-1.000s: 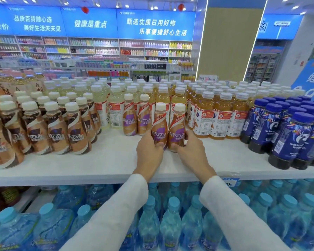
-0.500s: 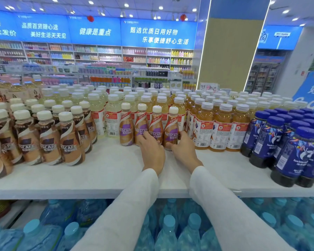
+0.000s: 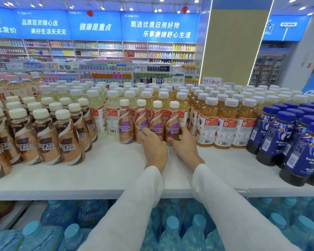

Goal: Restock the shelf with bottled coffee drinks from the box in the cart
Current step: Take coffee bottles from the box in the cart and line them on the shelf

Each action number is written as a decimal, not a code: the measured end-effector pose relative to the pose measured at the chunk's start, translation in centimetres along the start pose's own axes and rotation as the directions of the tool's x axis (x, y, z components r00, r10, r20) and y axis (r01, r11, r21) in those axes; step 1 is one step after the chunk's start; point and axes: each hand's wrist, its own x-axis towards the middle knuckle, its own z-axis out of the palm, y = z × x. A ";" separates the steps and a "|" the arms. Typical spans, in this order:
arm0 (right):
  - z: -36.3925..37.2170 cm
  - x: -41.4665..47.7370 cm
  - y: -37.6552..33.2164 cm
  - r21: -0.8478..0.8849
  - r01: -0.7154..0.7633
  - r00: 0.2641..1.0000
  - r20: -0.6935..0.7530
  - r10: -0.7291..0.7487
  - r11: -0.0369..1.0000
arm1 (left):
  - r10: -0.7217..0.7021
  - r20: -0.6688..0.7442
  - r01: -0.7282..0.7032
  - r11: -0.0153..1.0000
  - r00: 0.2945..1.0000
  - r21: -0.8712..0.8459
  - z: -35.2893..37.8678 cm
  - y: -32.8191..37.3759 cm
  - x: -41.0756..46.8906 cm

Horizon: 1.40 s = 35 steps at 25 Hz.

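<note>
While four coffees [image 3: 149, 122] stand rowed on the shelf [image 3: 98, 171], two are gripped.
One bottle is clasped by each: left hand [image 3: 155, 148], right hand [image 3: 184, 146].

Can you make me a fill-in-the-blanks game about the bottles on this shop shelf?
1. The purple-label Nescafe bottles in the front row number ____.
2. The caps of the dark bottles at the far right are ____.
3. Under the white shelf stand bottles of ____.
4. The left hand and right hand both touch bottles with the brand name ____.

Missing words: four; blue; water; Nescafe
</note>
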 end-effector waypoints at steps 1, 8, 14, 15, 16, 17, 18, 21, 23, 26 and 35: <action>0.1 0.0 0.0 -0.003 0.003 1.000 0.002 -0.003 1.000 | 0.001 -0.002 -0.001 1.000 1.000 -0.005 0.0 -0.1 0.1; 0.1 0.1 0.4 -0.017 0.043 0.999 -0.002 -0.043 0.999 | -0.020 -0.006 0.020 0.999 1.000 -0.032 0.2 -0.3 0.4; 0.4 0.1 0.6 -0.010 0.046 0.999 -0.003 -0.046 0.999 | -0.037 -0.001 0.037 0.998 0.999 -0.050 0.4 -0.4 0.5; 0.5 0.0 0.7 -0.006 0.047 0.999 -0.006 -0.047 0.999 | -0.039 -0.004 0.039 0.998 0.999 -0.054 0.4 -0.4 0.5; 0.6 0.0 0.8 -0.001 0.051 0.999 -0.011 -0.051 0.999 | -0.043 -0.007 0.043 0.997 0.999 -0.061 0.4 -0.4 0.5; 0.7 -0.2 0.9 0.005 0.055 0.998 -0.014 -0.055 0.998 | -0.049 -0.007 0.048 0.996 0.999 -0.069 0.4 -0.4 0.6; 0.7 -0.3 0.9 0.009 0.060 0.998 -0.013 -0.059 0.998 | -0.054 -0.005 0.054 0.995 0.999 -0.079 0.4 -0.4 0.6; 0.3 -0.8 0.4 0.029 0.056 0.998 0.032 -0.057 0.998 | -0.058 0.008 0.058 0.996 0.998 -0.069 -0.1 -0.3 0.2; -0.5 -1.8 0.0 0.049 0.038 0.997 0.072 -0.041 0.998 | -0.058 0.035 0.060 0.996 0.998 -0.059 -1.0 -0.4 -0.5; -2.6 -4.3 -0.3 -0.011 0.037 0.993 0.116 -0.035 0.999 | -0.014 0.107 0.017 1.000 0.994 -0.026 -3.4 -0.6 -2.3; -6.2 -16.5 0.2 0.015 0.131 0.971 0.198 -0.132 0.991 | 0.040 0.080 -0.044 0.998 0.996 0.049 -14.4 -4.7 -14.0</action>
